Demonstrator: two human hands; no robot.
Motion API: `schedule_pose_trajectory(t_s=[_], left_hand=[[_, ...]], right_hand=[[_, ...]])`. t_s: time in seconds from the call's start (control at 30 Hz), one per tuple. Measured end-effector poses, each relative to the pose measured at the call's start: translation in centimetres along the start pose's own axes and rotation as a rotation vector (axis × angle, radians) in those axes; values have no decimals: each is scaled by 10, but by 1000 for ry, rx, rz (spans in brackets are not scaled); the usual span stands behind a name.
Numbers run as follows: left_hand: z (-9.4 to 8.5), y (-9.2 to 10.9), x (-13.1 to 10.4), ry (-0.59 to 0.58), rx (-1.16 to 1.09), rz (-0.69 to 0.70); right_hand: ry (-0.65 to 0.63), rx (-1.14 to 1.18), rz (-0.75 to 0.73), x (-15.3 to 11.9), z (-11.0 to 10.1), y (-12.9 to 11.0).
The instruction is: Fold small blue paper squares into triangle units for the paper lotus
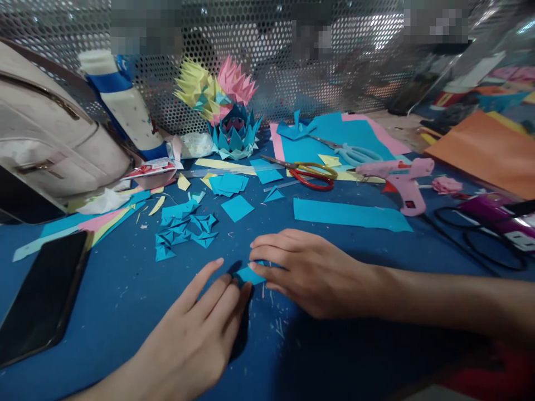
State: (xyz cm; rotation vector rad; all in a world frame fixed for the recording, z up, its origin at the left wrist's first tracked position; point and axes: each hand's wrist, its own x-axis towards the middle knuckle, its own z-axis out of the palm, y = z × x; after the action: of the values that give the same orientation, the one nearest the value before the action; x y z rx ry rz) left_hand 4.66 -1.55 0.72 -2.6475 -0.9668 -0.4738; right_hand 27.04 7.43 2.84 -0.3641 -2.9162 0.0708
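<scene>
A small piece of blue paper (pixel 251 275) lies on the blue table between my two hands. My left hand (pixel 204 328) has its thumb and fingertips closed on the paper's left end, with the index finger stretched out above. From the right, my right hand (pixel 311 270) pinches the other end, its fingers bent over the paper. Beyond the hands sits a cluster of folded blue paper pieces (pixel 184 223). A flat blue paper square (pixel 238 208) lies beside that cluster, with a stack of more squares (pixel 228 184) behind it.
A black phone (pixel 45 295) lies at left, near a pale bag (pixel 54 117) and bottle (pixel 125 106). Red-and-yellow scissors (pixel 311 171), a pink glue gun (pixel 401 178) with its cable, and a blue strip (pixel 351 214) are farther right. Paper flowers (pixel 234 131) stand against the perforated metal panel (pixel 288 72).
</scene>
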Motion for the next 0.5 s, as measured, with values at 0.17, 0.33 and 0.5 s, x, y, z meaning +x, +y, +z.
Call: schedule_pose_trajectory(t_s=[0.17, 0.33, 0.5], left_hand=[[-4, -1, 2, -66, 6, -15], [-5, -2, 3, -84, -1, -3], [-1, -11, -1, -72, -111, 28]], right_hand=[[-9, 70, 6, 5, 10, 1], [0, 103, 28, 10, 18, 6], [82, 26, 2, 4, 13, 14]])
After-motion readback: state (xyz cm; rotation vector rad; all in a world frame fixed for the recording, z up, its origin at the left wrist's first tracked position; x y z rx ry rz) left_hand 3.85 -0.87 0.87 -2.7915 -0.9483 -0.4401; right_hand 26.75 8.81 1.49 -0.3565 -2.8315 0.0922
